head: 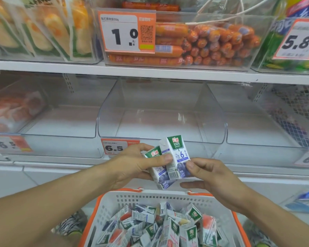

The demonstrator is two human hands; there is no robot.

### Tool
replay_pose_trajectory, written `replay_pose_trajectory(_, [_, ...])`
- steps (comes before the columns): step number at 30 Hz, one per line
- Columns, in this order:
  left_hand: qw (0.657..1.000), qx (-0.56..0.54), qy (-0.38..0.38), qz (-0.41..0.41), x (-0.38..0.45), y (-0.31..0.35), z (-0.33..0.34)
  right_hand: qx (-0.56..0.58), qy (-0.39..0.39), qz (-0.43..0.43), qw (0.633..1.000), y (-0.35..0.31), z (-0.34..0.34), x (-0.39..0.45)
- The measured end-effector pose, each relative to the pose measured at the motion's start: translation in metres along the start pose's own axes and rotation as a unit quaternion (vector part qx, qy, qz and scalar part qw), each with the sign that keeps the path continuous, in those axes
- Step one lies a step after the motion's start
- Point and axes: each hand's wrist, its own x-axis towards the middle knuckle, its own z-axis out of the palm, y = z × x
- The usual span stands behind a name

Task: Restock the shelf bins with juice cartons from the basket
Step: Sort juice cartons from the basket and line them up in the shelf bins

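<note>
Two small white-and-green juice cartons with blueberry print are held side by side above the basket. My left hand [132, 166] grips the left carton [158, 172], its thumb lying across the front. My right hand [209, 177] pinches the lower right corner of the taller carton [177, 155]. Below them stands a white basket [150, 198] with orange handles, full of several loose juice cartons [168, 227]. Straight ahead on the middle shelf is a clear plastic bin [161, 120] with nothing in it, above a 6.5 price tag [114, 147].
More clear bins flank the middle one: the left bin [61, 122] bare, the right bin [257, 125] bare. The upper shelf holds a bin of orange sausages [212, 43] and packaged corn [43, 27]. A wire mesh rack [298, 111] stands at far right.
</note>
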Motion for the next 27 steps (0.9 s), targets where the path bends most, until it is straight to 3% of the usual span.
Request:
replay_pose_trajectory(7, [1.000, 0.001, 0.010, -0.006, 0.005, -0.001, 0.002, -0.071, 0.011, -0.011, 0.997, -0.006, 0.010, 0.005])
replay_pose_trajectory(15, [0.985, 0.135, -0.106, 0.025, -0.005, 0.000, 0.005, -0.122, -0.138, -0.012, 0.983, -0.016, -0.001, 0.003])
replay_pose_trajectory(17, [0.969, 0.218, -0.099, 0.054, -0.004, -0.001, 0.008, -0.156, -0.153, -0.038, 0.975, -0.016, 0.005, 0.001])
replay_pose_trajectory(20, [0.919, 0.378, -0.059, 0.097, 0.001, 0.001, 0.012, -0.199, -0.119, -0.059, 0.971, -0.019, 0.010, -0.003])
replay_pose_trajectory(22, [0.923, 0.372, -0.028, 0.098, 0.004, 0.002, 0.016, -0.196, -0.089, -0.063, 0.974, -0.022, 0.006, -0.004])
replay_pose_trajectory(25, [0.954, 0.273, 0.032, 0.121, 0.009, 0.006, 0.024, -0.092, -0.069, -0.034, 0.993, -0.027, -0.007, -0.005])
replay_pose_trajectory(27, [0.968, 0.192, 0.041, 0.155, 0.012, 0.013, 0.032, -0.062, -0.046, -0.059, 0.995, -0.028, -0.019, -0.005])
